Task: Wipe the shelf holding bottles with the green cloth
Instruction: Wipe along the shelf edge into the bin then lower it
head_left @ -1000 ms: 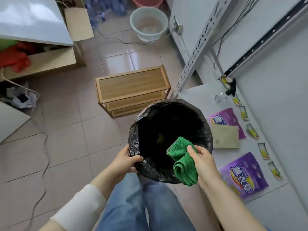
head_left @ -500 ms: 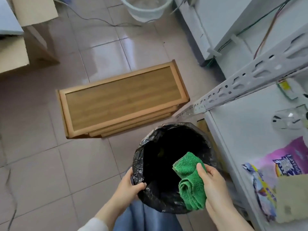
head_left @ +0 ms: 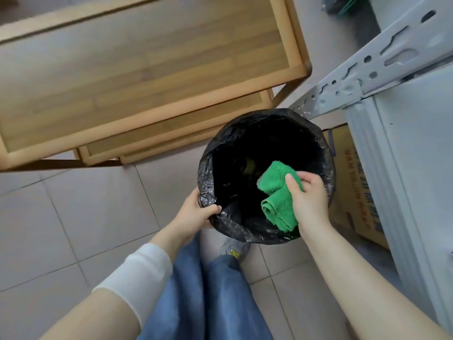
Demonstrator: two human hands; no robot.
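Note:
A folded green cloth (head_left: 277,195) hangs over the open mouth of a bin lined with a black plastic bag (head_left: 208,182). My right hand (head_left: 308,197) grips the cloth at the bin's right rim. My left hand (head_left: 198,214) pinches the bag's left rim, holding the bin above the tiled floor. The white metal shelf (head_left: 416,148) shows only its edge and a perforated grey upright (head_left: 367,72) at the right. No bottles are in view.
A low wooden rack (head_left: 147,77) stands on the floor just behind the bin. A cardboard box (head_left: 353,192) sits under the white shelf at the right. My jeans and one grey shoe (head_left: 232,249) are below the bin.
The view has tilted down and closer to the floor, and the shelf top with its packets has left the frame. Both hands keep their hold on bin and cloth.

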